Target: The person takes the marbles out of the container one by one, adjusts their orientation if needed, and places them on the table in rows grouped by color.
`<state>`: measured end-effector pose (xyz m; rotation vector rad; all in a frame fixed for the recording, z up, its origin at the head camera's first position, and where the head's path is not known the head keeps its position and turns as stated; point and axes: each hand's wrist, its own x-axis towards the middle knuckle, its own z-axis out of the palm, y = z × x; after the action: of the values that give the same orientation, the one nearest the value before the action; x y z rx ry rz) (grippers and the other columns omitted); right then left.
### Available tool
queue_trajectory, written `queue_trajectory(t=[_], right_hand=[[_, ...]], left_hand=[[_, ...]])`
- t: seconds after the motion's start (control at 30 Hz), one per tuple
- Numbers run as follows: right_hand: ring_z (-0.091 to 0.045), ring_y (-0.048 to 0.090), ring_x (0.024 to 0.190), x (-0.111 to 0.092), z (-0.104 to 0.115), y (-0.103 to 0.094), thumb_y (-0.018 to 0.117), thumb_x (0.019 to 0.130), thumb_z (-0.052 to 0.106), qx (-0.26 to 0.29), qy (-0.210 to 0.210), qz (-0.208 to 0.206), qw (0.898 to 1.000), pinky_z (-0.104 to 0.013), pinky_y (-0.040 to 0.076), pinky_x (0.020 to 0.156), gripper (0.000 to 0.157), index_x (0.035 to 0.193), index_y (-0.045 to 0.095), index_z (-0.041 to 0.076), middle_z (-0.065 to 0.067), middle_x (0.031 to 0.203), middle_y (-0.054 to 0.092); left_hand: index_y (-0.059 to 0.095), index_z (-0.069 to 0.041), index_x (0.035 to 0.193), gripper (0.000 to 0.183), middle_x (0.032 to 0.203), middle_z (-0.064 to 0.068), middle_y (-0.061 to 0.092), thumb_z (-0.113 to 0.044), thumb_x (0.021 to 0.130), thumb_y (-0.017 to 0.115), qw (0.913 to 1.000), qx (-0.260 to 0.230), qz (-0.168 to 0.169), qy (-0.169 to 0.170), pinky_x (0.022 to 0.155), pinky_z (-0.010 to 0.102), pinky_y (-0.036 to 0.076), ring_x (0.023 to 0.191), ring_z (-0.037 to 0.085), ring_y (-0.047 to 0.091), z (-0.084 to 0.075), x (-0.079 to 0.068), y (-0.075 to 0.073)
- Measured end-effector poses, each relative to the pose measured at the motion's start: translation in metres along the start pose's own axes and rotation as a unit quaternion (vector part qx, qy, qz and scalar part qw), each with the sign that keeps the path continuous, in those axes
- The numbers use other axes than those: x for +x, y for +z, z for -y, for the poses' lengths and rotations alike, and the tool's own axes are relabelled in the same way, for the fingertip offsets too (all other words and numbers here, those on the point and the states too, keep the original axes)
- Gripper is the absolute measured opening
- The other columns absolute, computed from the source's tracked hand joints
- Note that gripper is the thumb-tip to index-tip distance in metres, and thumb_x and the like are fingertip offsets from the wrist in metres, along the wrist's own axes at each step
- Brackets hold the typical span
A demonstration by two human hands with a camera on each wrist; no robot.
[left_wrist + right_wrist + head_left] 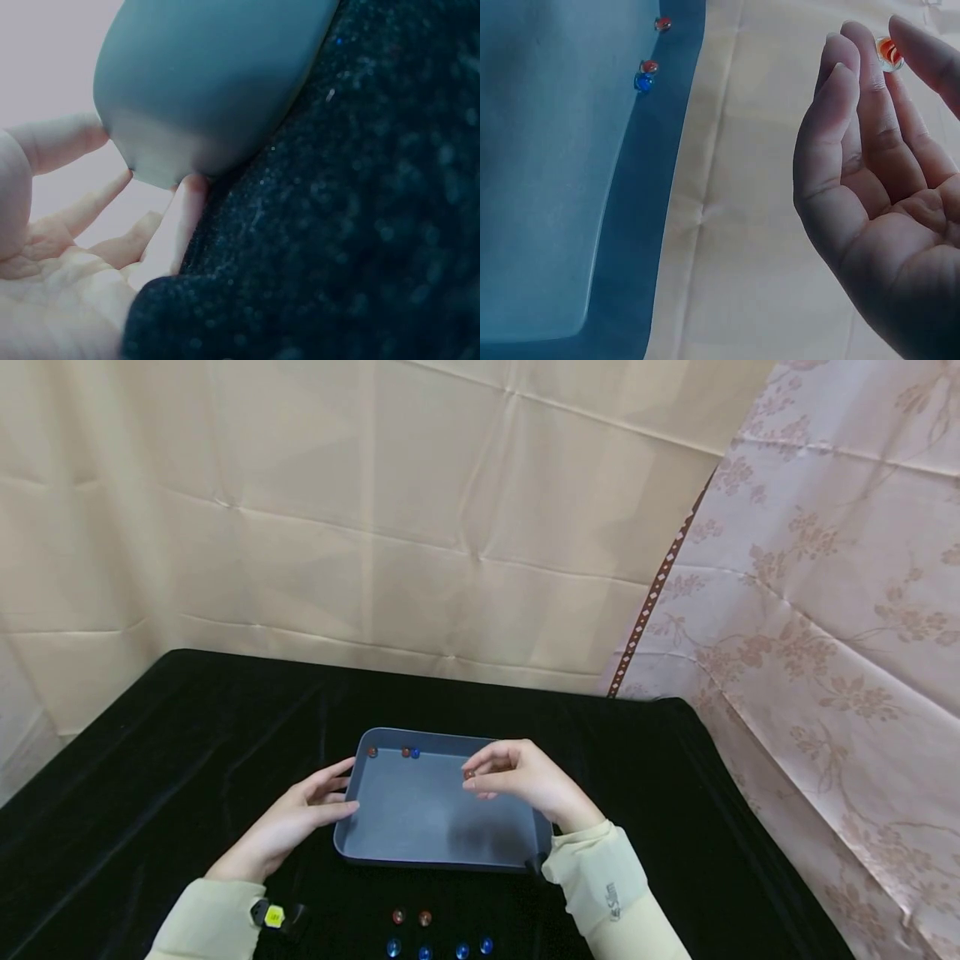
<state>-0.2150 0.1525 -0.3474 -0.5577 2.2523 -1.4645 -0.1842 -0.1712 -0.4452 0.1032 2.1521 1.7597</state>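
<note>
A blue-grey rectangular tray (420,818) stands on a black cloth. My left hand (303,810) is at its left side, the fairly straight fingers and thumb touching the outer wall; the left wrist view shows fingertips (196,186) against that wall. Over the tray's right half, my right hand (525,777) pinches a clear marble with an orange-red swirl (889,54) between thumb and fingertips. Along the tray's far wall lie a reddish marble (372,752) by the left corner, and another reddish marble (649,67) right beside a blue marble (644,82).
In front of the tray, two reddish marbles (425,918) lie on the black cloth (187,735). Several blue marbles (462,951) form a row nearer to me. Beyond the table's far edge hang a cream curtain (300,527) and, at right, a floral curtain (825,610).
</note>
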Motion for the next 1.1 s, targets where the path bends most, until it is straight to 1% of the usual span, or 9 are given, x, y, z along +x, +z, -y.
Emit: queue_trajectory(t=[0.13,0.27,0.4,0.47,0.57,0.7,0.9,0.97,1.1], right_hand=[[-0.027,0.071,0.087,-0.005,-0.001,0.001,0.071,0.09,0.014,0.005,-0.002,0.004,1.0,-0.052,0.058,0.086,0.024,0.109,0.069,-0.002,-0.006,0.094,0.074],[-0.026,0.071,0.086,-0.011,-0.002,0.003,0.072,0.09,0.015,0.005,0.0,0.005,1.0,-0.053,0.058,0.085,0.024,0.108,0.07,0.0,-0.004,0.093,0.075],[-0.031,0.07,0.089,-0.018,-0.003,0.005,0.073,0.09,0.017,0.006,0.008,0.005,1.0,-0.052,0.058,0.084,0.023,0.108,0.071,0.004,-0.002,0.092,0.074],[-0.035,0.07,0.092,-0.022,-0.003,0.006,0.072,0.09,0.017,0.009,0.005,0.01,1.0,-0.049,0.059,0.084,0.023,0.108,0.071,0.003,-0.003,0.093,0.074],[-0.031,0.07,0.092,-0.028,-0.002,0.01,0.072,0.09,0.016,0.009,-0.006,0.023,1.0,-0.039,0.06,0.083,0.022,0.108,0.071,0.002,-0.006,0.095,0.074],[-0.016,0.07,0.088,-0.035,-0.001,0.015,0.071,0.091,0.015,0.005,-0.024,0.041,0.999,-0.028,0.059,0.081,0.022,0.107,0.07,0.0,-0.011,0.098,0.074],[-0.011,0.069,0.087,-0.044,0.001,0.022,0.07,0.091,0.012,0.031,-0.035,0.07,0.996,-0.025,0.058,0.084,0.023,0.108,0.069,-0.004,-0.022,0.102,0.071],[-0.009,0.069,0.087,-0.047,0.001,0.024,0.07,0.091,0.012,0.036,-0.035,0.079,0.996,-0.025,0.058,0.083,0.023,0.108,0.069,-0.003,-0.022,0.102,0.071],[-0.006,0.069,0.086,-0.053,-0.001,0.027,0.07,0.091,0.011,0.036,-0.049,0.096,0.993,-0.025,0.058,0.08,0.024,0.108,0.068,-0.005,-0.03,0.103,0.069]], left_hand=[[0.02,-0.012,0.158,0.072,0.153,0.029,0.033,-0.026,0.099,0.059,1.0,0.0,0.0,0.0,0.106,0.061,0.042,0.129,0.037,0.052,0.0,0.0,0.0],[0.021,-0.013,0.158,0.072,0.153,0.029,0.033,-0.026,0.099,0.06,1.0,-0.001,-0.001,-0.001,0.107,0.061,0.042,0.129,0.037,0.052,0.0,0.0,0.001],[0.021,-0.012,0.158,0.073,0.153,0.029,0.033,-0.026,0.099,0.06,1.0,-0.001,-0.001,0.002,0.106,0.061,0.042,0.129,0.037,0.052,0.0,0.0,0.0],[0.021,-0.013,0.158,0.072,0.153,0.029,0.034,-0.027,0.099,0.06,1.0,0.0,-0.001,0.002,0.106,0.061,0.042,0.129,0.037,0.052,0.0,0.0,0.0],[0.022,-0.013,0.158,0.072,0.153,0.028,0.034,-0.027,0.098,0.06,1.0,-0.002,-0.003,0.0,0.107,0.061,0.042,0.129,0.037,0.052,0.001,0.0,0.0],[0.023,-0.014,0.158,0.072,0.154,0.027,0.034,-0.027,0.098,0.06,1.0,-0.003,-0.004,-0.003,0.107,0.061,0.041,0.13,0.037,0.052,0.001,0.0,0.0],[0.021,-0.013,0.158,0.072,0.154,0.029,0.033,-0.028,0.099,0.06,1.0,0.0,-0.002,0.003,0.106,0.062,0.041,0.13,0.038,0.052,0.002,-0.001,0.0],[0.022,-0.014,0.158,0.072,0.154,0.028,0.034,-0.028,0.098,0.06,1.0,-0.003,-0.004,-0.001,0.107,0.061,0.041,0.13,0.037,0.052,0.001,-0.001,0.0],[0.023,-0.014,0.158,0.072,0.153,0.027,0.034,-0.028,0.098,0.06,1.0,-0.005,-0.004,0.0,0.108,0.061,0.041,0.13,0.036,0.052,0.0,0.0,0.0]])
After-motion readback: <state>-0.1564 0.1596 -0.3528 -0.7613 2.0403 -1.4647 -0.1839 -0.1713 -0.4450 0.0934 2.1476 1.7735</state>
